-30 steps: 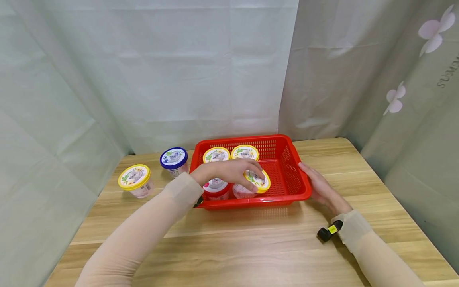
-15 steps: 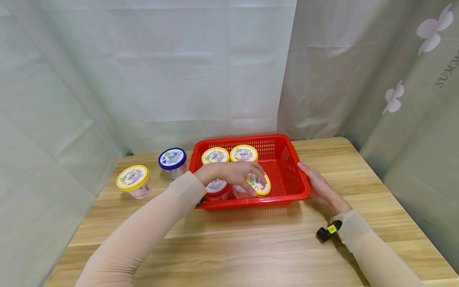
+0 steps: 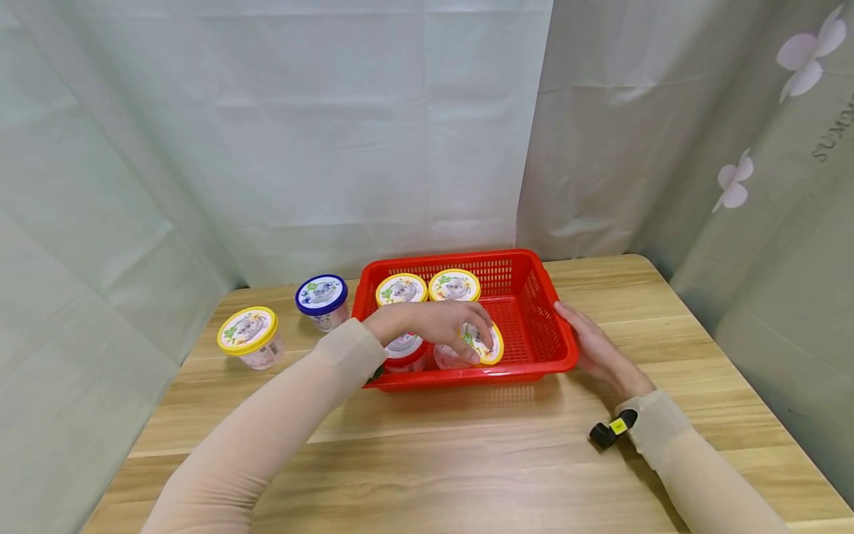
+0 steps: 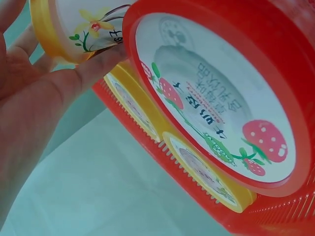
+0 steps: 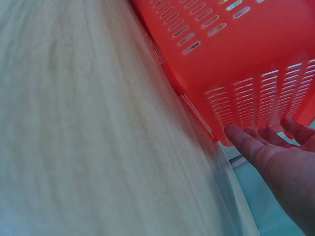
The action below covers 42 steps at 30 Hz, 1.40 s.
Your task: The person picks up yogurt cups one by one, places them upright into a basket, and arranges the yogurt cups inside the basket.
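Note:
My left hand (image 3: 443, 326) reaches over a red plastic basket (image 3: 534, 367) and grips a yellow-lidded cup (image 3: 492, 348) by its lid, thumb at the near side. In the left wrist view that cup (image 4: 83, 22) sits between the thumb and fingers. Its lid slopes to the right in the head view. Close beside it is a red-lidded cup (image 4: 221, 98) with strawberries printed on top. Two more yellow-lidded cups stand along the basket's back wall. My right hand (image 3: 594, 345) rests against the basket's right side, its fingers (image 5: 246, 142) extended along the slotted wall.
Left of the basket, a blue-lidded cup (image 3: 322, 300) and another yellow-lidded cup (image 3: 250, 337) stand on the wooden table (image 3: 454, 460). Pale curtains (image 3: 320, 133) hang behind and at both sides. The basket floor (image 3: 514, 326) shows at its right end.
My left hand has shifted slightly down and toward me, and the held cup's lid tilts more. The right hand and the basket have stayed in place.

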### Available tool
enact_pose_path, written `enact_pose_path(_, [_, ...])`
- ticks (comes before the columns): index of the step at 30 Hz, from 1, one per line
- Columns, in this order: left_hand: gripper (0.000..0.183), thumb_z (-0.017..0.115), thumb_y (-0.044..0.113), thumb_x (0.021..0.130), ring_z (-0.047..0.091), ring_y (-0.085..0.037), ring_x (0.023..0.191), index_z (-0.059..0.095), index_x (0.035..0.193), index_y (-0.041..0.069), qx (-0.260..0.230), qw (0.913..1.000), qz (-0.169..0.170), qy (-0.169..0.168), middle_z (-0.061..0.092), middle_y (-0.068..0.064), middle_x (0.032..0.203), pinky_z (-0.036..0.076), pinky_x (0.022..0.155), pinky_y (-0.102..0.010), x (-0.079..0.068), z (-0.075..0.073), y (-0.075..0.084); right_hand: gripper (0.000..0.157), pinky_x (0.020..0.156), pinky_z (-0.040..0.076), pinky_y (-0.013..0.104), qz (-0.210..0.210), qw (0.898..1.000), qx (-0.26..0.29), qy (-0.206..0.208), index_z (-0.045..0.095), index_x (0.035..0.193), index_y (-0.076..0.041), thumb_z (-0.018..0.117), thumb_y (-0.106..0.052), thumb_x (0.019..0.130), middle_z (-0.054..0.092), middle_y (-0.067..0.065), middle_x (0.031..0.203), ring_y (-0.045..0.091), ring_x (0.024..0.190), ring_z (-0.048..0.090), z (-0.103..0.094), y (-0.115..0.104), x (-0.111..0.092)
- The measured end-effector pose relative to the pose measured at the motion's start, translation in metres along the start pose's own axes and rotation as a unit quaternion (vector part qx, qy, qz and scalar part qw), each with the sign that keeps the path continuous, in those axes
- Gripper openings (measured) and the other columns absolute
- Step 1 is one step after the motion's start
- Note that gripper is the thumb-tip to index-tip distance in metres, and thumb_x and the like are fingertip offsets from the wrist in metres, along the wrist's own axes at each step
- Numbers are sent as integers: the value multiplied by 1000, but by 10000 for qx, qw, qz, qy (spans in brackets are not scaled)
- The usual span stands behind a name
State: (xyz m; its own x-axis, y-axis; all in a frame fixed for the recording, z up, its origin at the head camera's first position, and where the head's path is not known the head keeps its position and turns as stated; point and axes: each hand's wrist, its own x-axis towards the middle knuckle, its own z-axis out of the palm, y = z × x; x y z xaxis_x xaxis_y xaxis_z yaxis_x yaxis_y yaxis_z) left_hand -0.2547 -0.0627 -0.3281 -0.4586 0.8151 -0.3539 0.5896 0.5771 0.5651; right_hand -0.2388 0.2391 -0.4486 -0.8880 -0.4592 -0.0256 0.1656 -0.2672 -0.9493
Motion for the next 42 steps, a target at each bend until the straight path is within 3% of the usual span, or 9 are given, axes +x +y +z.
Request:
enact_pose_path(9, [37, 69, 22, 92, 34, -16, 135, 65, 129, 22, 121, 9996, 136, -229, 40, 0, 149, 43, 101, -30, -8, -3, -2, 55, 79, 57, 35, 32, 10000, -14, -20, 31, 145, -2, 34, -41, 107, 60, 13, 117, 20, 97, 64, -1, 0, -1])
enact_pose_path(13, [37, 71, 25, 91, 34, -17, 137, 67, 127, 23, 629, 9975, 311, -83, 45, -1, 147, 23, 115, -43, -10, -5, -5, 57, 79, 57, 35, 81, 10000, -28, 16, 29, 146, 0, 34, -42, 107, 59, 14, 117, 21, 96, 64, 0, -1, -1])
enact_pose_path(15, [37, 72, 26, 90, 31, -20, 139, 67, 126, 24, 721, 9970, 266, -7, 46, 0, 146, 19, 116, -46, -11, -5, -7, 59, 79, 57, 35, 134, 9999, -46, 67, 28, 146, 0, 35, -43, 106, 59, 14, 117, 21, 95, 64, 0, -1, 0])
enact_pose_path(21, [37, 72, 23, 89, 31, -22, 139, 68, 125, 25, 730, 9971, 184, 69, 44, 0, 148, 34, 110, -39, -14, -5, -9, 58, 78, 57, 36, 110, 9999, -71, 50, 29, 146, 0, 35, -43, 106, 59, 14, 116, 21, 95, 64, 1, -3, -1])
enact_pose_path(25, [36, 71, 19, 90, 34, -24, 138, 68, 126, 22, 981, 9945, 353, 125, 47, -3, 147, 33, 111, -38, -18, -5, -9, 58, 78, 57, 36, 77, 9999, -70, 8, 29, 146, 1, 34, -42, 107, 59, 15, 117, 21, 95, 64, 1, -3, -1])
enact_pose_path(32, [39, 73, 23, 89, 35, -18, 135, 67, 127, 28, 1033, 9936, -103, 457, 52, 5, 142, 34, 110, -34, -23, -5, -13, 57, 77, 58, 36, 37, 9999, -111, 18, 31, 144, 2, 33, -41, 107, 60, 15, 115, 21, 94, 65, 0, -2, -1])
enact_pose_path(42, [42, 76, 25, 86, 44, -15, 129, 66, 127, 28, 1124, 9917, -305, 536, 51, 3, 139, 40, 107, -33, -26, -5, -15, 58, 76, 58, 35, 99, 9999, -86, 73, 31, 143, 2, 34, -43, 106, 61, 14, 113, 21, 93, 65, 0, -2, -1])
